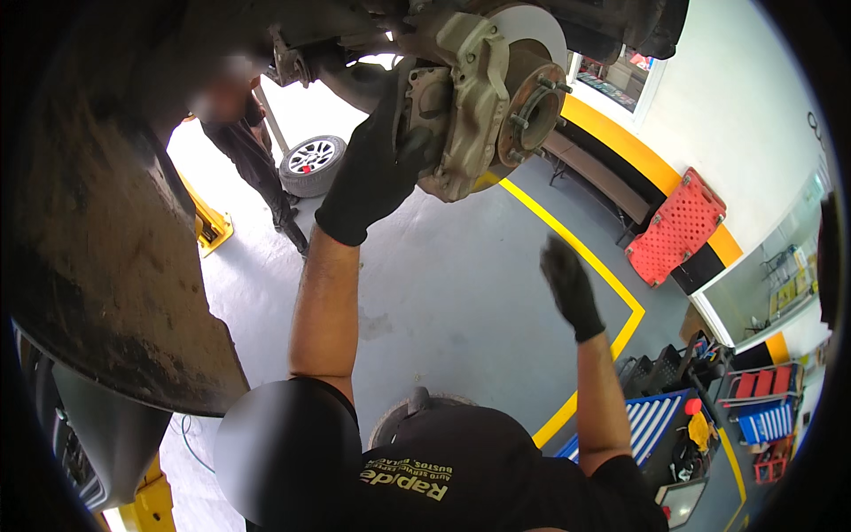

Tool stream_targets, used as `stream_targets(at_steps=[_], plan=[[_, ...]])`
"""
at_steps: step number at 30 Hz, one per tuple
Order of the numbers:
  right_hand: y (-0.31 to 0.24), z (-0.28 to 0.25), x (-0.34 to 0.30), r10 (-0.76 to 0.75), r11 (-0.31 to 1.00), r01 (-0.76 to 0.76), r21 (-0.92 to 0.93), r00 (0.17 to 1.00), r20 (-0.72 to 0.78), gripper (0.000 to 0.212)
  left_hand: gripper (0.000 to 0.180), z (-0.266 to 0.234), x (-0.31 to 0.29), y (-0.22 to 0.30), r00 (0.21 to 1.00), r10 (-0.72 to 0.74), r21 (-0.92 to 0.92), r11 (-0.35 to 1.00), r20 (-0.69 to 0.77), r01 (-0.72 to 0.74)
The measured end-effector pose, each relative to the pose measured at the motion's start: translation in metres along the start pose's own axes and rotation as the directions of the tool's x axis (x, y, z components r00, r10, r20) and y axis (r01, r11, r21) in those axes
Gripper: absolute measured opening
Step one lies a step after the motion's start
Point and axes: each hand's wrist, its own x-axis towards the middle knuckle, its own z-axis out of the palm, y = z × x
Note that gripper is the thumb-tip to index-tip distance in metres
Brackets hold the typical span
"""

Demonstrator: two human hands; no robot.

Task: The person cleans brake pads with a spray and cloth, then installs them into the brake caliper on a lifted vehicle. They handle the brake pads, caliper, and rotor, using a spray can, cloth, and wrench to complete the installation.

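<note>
My left hand [390, 151], in a black glove, is closed on the inner side of a brake caliper [474, 106]. Its thumb presses the metal, while the fingers behind are partly hidden. The tan-grey caliper sits over a brake disc [534, 25], beside a rusty wheel hub [534, 111] with bare studs. Off to the right, apart from the caliper, my gloved right hand [572, 288] hangs in the air with fingers stretched out. Nothing shows in it.
A dark wheel arch liner [106, 204] fills the left. Beyond stand another person [244, 146] and a removed wheel [312, 166]. A red creeper board [678, 226] leans by a bench [598, 173]. Tool trolleys [656, 434] stand at lower right; a yellow lift post [146, 505] is lower left.
</note>
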Motion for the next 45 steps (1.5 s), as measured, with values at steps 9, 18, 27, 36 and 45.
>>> stream_targets(at_steps=[9, 18, 27, 36, 45], plan=[[-0.225, -0.017, 0.237, -0.692, 0.721, 0.685, -0.102, 0.711, -0.123, 0.048, 0.074, 0.011, 0.004, -0.007, 0.991, 0.072, -0.06, 0.995, -0.116, -0.079], [-0.197, 0.028, 0.262, -0.69, 0.707, 0.622, -0.337, 0.71, -0.137, 0.058, 0.076, 0.007, 0.003, -0.017, 0.997, -0.007, -0.094, 0.996, -0.071, 0.0], [-0.188, 0.03, 0.267, -0.72, 0.672, 0.615, -0.413, 0.672, -0.17, 0.059, 0.075, 0.013, 0.005, -0.009, 0.992, 0.028, -0.058, 0.998, -0.121, -0.036], [-0.185, 0.031, 0.268, -0.7, 0.7, 0.628, -0.34, 0.699, -0.148, 0.059, 0.076, 0.023, 0.003, -0.012, 0.977, 0.078, 0.018, 0.997, -0.197, -0.076], [-0.191, 0.042, 0.274, -0.779, 0.557, 0.556, -0.617, 0.607, -0.156, 0.063, 0.074, 0.03, 0.01, 0.0, 0.981, -0.089, -0.18, 0.982, -0.173, 0.057]])
